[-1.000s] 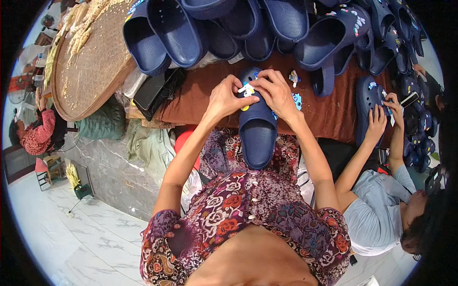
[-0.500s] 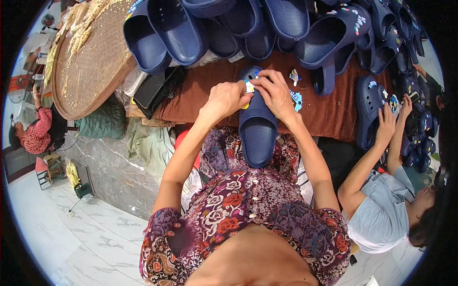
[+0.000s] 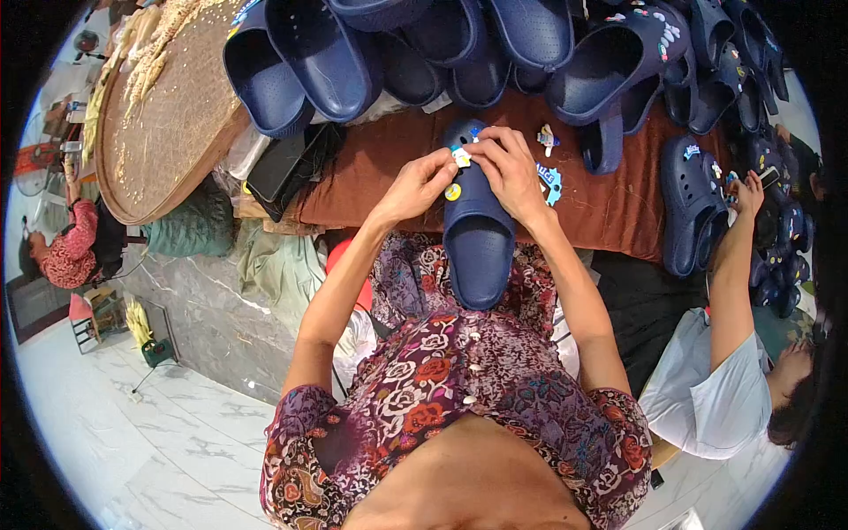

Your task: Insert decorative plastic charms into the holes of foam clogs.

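A navy clog (image 3: 478,261) lies toe away from me, its heel end over my lap and its front on the brown cloth. My left hand (image 3: 413,187) pinches a small white and blue shoe charm (image 3: 461,156) at the clog's vented top. From the other side, my right hand (image 3: 511,177) has its thumb and fingertips closed on the same charm. A round yellow charm (image 3: 452,192) sits on the clog's left side, and a blue charm (image 3: 475,134) near its toe. Whether the pinched charm is seated in a hole is hidden by my fingers.
A white figure charm (image 3: 548,140) and a blue charm (image 3: 554,186) lie on the brown cloth (image 3: 389,150). Many navy clogs (image 3: 322,66) are piled beyond. A woven tray (image 3: 168,115) stands left, beside a black case (image 3: 291,172). On the right, a co-worker's hand (image 3: 749,193) is near another clog pair (image 3: 687,208).
My left hand has shifted slightly left and down, uncovering the yellow charm. The charm between my fingers shows more. The co-worker's near arm has drawn away from the clog at right.
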{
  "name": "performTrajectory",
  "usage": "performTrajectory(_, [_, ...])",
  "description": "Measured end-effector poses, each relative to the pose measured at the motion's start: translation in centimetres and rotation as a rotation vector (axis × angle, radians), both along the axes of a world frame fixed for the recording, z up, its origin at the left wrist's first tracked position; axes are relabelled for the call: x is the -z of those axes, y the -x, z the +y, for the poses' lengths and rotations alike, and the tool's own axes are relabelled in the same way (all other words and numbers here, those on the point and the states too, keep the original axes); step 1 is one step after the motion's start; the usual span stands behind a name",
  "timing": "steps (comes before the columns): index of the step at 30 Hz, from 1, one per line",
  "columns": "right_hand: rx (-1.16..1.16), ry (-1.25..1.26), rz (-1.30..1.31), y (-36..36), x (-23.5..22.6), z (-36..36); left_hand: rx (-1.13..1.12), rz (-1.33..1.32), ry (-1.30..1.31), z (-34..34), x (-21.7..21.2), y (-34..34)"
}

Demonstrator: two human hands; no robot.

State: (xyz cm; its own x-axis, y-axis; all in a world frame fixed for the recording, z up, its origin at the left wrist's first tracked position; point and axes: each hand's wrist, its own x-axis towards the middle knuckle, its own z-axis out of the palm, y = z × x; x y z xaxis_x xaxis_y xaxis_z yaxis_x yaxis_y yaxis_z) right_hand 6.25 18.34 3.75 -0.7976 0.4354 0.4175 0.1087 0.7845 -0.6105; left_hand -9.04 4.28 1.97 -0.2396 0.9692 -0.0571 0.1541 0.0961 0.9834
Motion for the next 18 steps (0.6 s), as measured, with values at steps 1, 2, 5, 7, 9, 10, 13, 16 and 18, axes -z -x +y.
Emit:
performTrajectory(1, [0.006,0.001,0.002,0.1,0.0,0.0,-0.007,-0.025,-0.03,-0.1,0.5,0.0])
performTrajectory(2, [0.012,0.002,0.003,0.1,0.0,0.0,-0.006,-0.026,-0.029,-0.1,1.1,-0.1])
performTrajectory(5, [0.027,-0.012,0.009,0.1,0.2,-0.1,-0.049,-0.113,-0.047,-0.2,1.9,-0.5])
performTrajectory(7, [0.033,-0.012,0.014,0.1,0.2,-0.2,-0.072,-0.159,-0.049,-0.3,2.0,-0.6])
performTrajectory(9, [0.037,-0.013,0.02,0.2,0.3,-0.3,-0.099,-0.205,-0.065,-0.3,2.1,-1.0])
performTrajectory(10, [0.04,-0.018,0.016,0.2,0.3,-0.3,-0.125,-0.25,-0.081,-0.3,2.1,-1.2])
performTrajectory(13, [0.038,-0.016,0.013,0.0,0.3,-0.2,-0.179,-0.644,-0.188,-0.7,2.7,-0.8])
performTrajectory(16, [0.031,-0.005,0.016,0.1,0.1,-0.2,-0.192,-0.473,-0.161,-0.8,2.3,-1.1])
performTrajectory(18, [0.027,-0.004,0.017,0.0,-0.1,-0.2,-0.248,-0.428,-0.141,-0.9,2.7,-1.1])
